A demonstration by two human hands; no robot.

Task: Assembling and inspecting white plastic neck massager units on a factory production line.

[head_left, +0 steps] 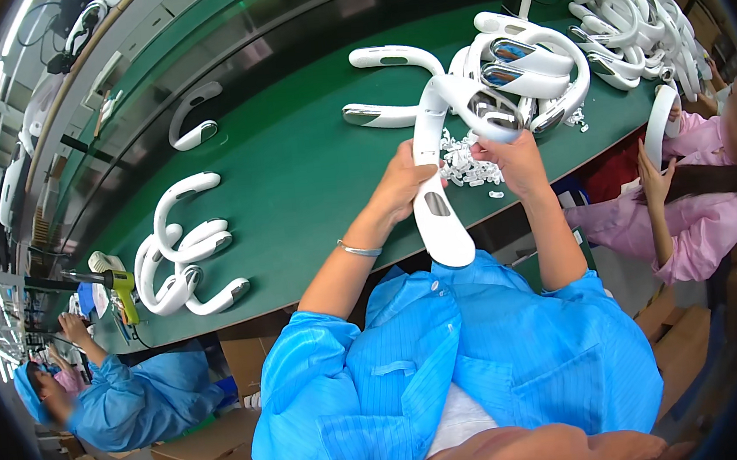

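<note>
A white, curved neck fan [427, 137] with silver oval end panels is held up in front of my chest. My left hand [403, 183] is closed around its near arm, above the oval panel. My right hand [511, 161] has its fingers closed at the tip of the other arm; whether a small part is also between them is hidden. Just behind and between my hands lies a pile of small white plastic pieces [461, 169]. More white neck fans [538, 62] are heaped beyond my right hand, and two curved arms [380, 115] lie to the left of them.
The green worktable [310, 165] stretches across. Several neck fans [183, 268] lie at left, near a yellow-green power tool [121, 291]. Another heap [631, 27] sits far right. A co-worker in pink [690, 202] holds a fan; one in blue [147, 398] works at left. Cardboard boxes [209, 459] stand below.
</note>
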